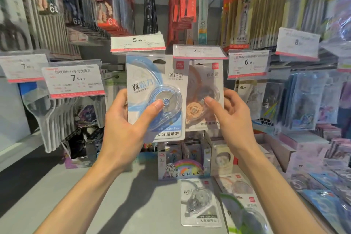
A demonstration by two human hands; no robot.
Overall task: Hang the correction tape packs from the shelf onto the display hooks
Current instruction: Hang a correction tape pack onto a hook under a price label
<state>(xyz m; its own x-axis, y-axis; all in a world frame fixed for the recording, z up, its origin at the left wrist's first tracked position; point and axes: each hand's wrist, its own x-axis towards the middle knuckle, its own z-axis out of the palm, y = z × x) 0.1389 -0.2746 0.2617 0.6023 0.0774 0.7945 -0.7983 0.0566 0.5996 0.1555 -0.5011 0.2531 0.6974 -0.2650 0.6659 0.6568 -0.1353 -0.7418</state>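
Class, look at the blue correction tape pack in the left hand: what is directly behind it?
Behind the blue correction tape pack an orange correction tape pack shows at its right edge, touched by the right hand. The left hand grips the blue pack. The hook itself is covered.

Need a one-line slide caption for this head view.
Left hand holds blue correction tape pack at hooks; right hand grips orange pack.
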